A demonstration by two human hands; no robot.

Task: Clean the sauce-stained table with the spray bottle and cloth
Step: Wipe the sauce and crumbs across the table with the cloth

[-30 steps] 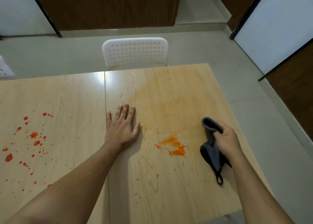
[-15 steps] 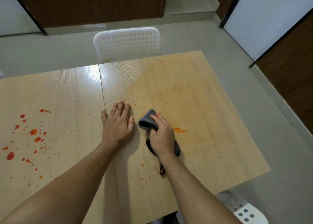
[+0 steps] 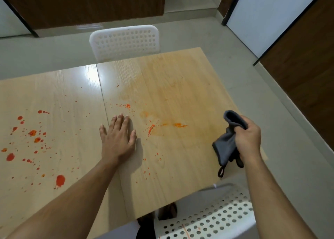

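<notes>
Holding the gray cloth (image 3: 228, 139) tight, the right hand (image 3: 248, 141) is at the right of the frame. The left hand (image 3: 118, 139) lies flat and open on the table (image 3: 180, 87). Red sauce spots (image 3: 32, 133) sit at the left.

crumpled grey cloth (image 3: 228, 141) near right edge of orange-smeared, red-spattered wooden table (image 3: 180, 87)

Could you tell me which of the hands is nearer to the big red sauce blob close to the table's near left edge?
Left. The left hand lies flat on the table, up and right of the blob; the right hand holds the cloth far across at the right edge.
</notes>
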